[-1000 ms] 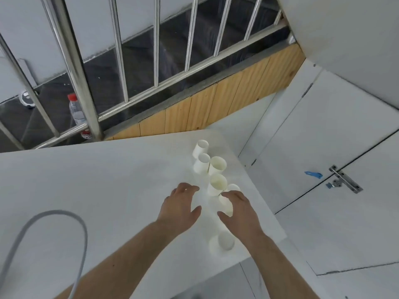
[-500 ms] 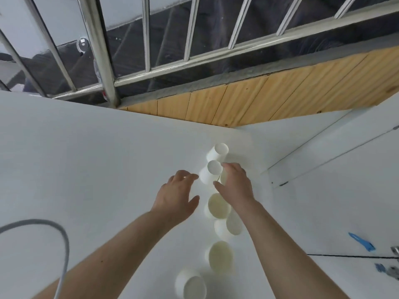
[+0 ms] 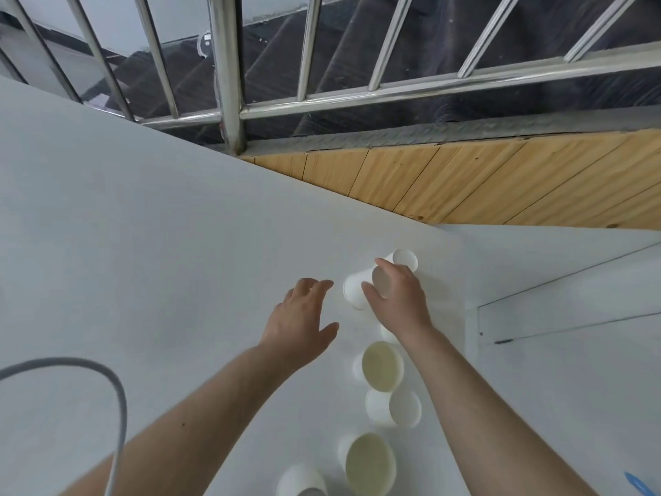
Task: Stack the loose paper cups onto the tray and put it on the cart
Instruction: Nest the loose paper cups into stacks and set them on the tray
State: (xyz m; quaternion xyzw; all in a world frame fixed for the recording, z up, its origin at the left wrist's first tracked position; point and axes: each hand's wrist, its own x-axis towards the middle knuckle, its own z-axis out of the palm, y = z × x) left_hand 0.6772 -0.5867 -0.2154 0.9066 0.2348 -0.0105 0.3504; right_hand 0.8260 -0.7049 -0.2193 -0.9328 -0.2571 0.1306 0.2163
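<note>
Since the earlier frame, right hand [image 3: 397, 302] has closed round one paper cup [image 3: 357, 289] and tipped it on its side; before, the fingers only reached in among the far cups. Held cup: base faces the camera, mouth hidden, contents cannot be told. Thumb and fingers wrap its wall.

Left hand [image 3: 300, 322] hovers just left of the held cup, fingers spread and relaxed, holding nothing, not touching the cup.

Far cup [image 3: 405, 260] sits just beyond the right hand's knuckles; only its round end shows.

Nearer cups on the white table [image 3: 143, 245], in a rough line toward the camera:
- upright cup [image 3: 382, 366], mouth up, nothing inside.
- tipped cup [image 3: 393, 409] just below it, touching or nearly so.
- second upright cup [image 3: 370, 464], mouth up, nothing inside.
- cup [image 3: 302, 481] at the bottom edge, partly cut off; inside not visible.

Another cup is mostly hidden under the right wrist.

Grey cable [image 3: 118, 406] loops at lower left. Metal railing [image 3: 229, 73] and wood panelling [image 3: 500, 180] lie beyond the table.
</note>
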